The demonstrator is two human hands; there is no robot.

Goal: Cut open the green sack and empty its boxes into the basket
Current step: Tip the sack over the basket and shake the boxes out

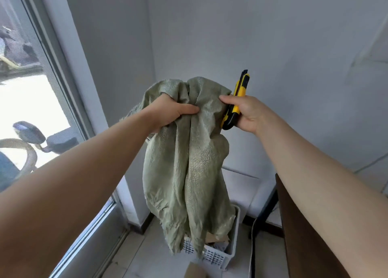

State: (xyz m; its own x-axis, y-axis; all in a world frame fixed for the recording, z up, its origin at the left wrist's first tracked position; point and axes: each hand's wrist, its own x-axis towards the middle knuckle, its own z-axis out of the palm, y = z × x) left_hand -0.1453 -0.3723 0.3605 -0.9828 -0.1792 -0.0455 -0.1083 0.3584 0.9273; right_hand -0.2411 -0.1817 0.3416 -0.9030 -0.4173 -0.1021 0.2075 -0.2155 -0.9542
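Note:
I hold the green woven sack (189,168) up at chest height, upside down, its frayed open end hanging into the white slotted basket (212,255) on the floor. My left hand (172,112) grips a bunch of the sack's upper cloth. My right hand (244,112) pinches the sack's right edge with the thumb and also holds a yellow and black utility knife (236,101), which points upward. Cardboard boxes (218,239) show inside the basket, below the sack. Most of the basket is hidden behind the sack.
A glass door with a metal frame (63,71) fills the left side. A dark brown table edge (304,235) stands at the right, under my right forearm. A flat cardboard piece (195,271) lies on the tiled floor in front of the basket. Grey walls meet in the corner behind.

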